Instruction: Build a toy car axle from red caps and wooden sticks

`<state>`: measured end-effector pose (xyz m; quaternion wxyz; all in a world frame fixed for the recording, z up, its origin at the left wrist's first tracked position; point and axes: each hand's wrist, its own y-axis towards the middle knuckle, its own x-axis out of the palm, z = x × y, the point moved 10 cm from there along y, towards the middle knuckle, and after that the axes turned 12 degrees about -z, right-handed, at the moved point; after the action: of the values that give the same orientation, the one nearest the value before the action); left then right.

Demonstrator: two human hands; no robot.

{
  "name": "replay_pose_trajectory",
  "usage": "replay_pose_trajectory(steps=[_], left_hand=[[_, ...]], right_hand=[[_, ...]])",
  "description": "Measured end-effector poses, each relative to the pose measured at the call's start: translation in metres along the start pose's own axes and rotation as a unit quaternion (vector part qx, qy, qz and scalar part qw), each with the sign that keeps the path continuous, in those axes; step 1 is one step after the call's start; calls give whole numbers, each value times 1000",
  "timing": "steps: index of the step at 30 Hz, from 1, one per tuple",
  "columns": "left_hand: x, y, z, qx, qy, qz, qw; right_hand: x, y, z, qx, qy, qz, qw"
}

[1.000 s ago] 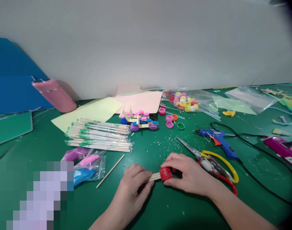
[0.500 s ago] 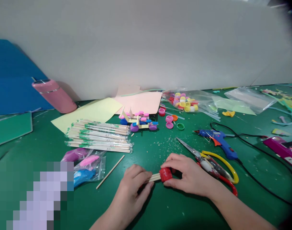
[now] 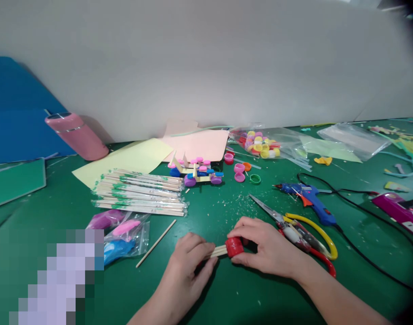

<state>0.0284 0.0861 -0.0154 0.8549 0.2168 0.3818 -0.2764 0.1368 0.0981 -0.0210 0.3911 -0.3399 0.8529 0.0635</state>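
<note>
a pale wall [image 3: 206,63] fills the back, and a green table [image 3: 243,289] spreads below it. at far left a blue board [image 3: 20,113] stands upright, with a green board [image 3: 16,183] in front of it. a yellow sheet [image 3: 132,155] and a pink sheet [image 3: 199,143] lie near the wall, a pink flask [image 3: 79,137] just beside the yellow one. wrapped sticks [image 3: 140,194] lie in a heap in front of the yellow sheet.

the right hand [image 3: 263,246] is curled, thumb and fingers gripping a ribbed red piece. the left hand [image 3: 192,259] pinches a few pale sticks that run into the red piece; a bit of red shows under its fingers too. the two hands face each other, apart, low over the table.

scissors [image 3: 280,218] with yellow and red handles lie just beyond the right wrist, and past them a blue glue gun [image 3: 309,196]. a magenta power strip [image 3: 397,210] is at far right. a clear bag of caps [image 3: 260,144] rests by the pink sheet. bagged clay [image 3: 127,227] lies left of the left hand. two small cars [image 3: 202,177] stand beyond the hands, near loose caps [image 3: 239,168]. one bare stick [image 3: 155,243] lies near the left hand.

the smallest are the held things: the red piece [image 3: 234,247], between the hands at the right fingertips, and the pale sticks [image 3: 221,250].
</note>
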Motion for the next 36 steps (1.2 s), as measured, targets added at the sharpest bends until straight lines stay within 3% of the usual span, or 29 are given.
replay_pose_trajectory(steps=[36], left_hand=[[0,0,-1,-5,5,-7,1000]], right_hand=[[-2,0,-1,0,-2,0,1000]])
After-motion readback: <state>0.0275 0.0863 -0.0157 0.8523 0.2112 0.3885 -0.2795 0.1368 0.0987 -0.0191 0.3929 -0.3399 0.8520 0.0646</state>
